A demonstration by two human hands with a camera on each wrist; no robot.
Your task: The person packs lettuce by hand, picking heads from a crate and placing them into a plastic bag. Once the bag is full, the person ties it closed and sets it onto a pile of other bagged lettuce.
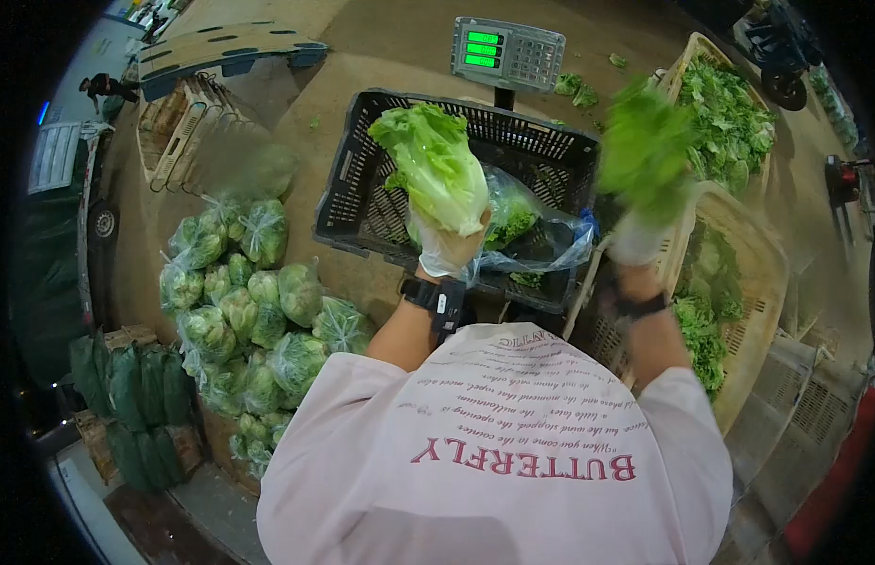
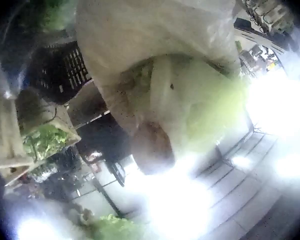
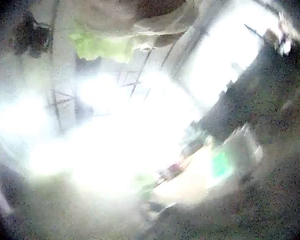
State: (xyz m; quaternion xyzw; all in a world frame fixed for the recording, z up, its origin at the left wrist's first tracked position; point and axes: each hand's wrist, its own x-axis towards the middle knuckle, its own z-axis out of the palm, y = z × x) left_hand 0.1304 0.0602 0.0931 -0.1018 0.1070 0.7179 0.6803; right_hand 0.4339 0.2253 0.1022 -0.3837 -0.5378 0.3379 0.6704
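Observation:
My left hand (image 1: 447, 250), in a thin pale glove, grips a head of romaine-like lettuce (image 1: 433, 169) by its base, leaves pointing up and away, over the black crate (image 1: 357, 188). In the left wrist view, the glove (image 2: 160, 30) and a brown fingertip lie against the pale lettuce stalk. My right hand (image 1: 637, 240), gloved and blurred, holds a second lettuce (image 1: 649, 151) between the black crate and the right-hand basket. A clear plastic bag (image 1: 560, 235) with some lettuce inside lies in the crate.
Behind the crate rises a scale display (image 1: 508, 55) with green digits. Cream baskets of lettuce stand at right, one near (image 1: 753, 348) and one farther back (image 1: 696, 52). Several bagged lettuces (image 1: 259, 311) are piled on the floor at left. A distant person (image 1: 108, 88) stands far left.

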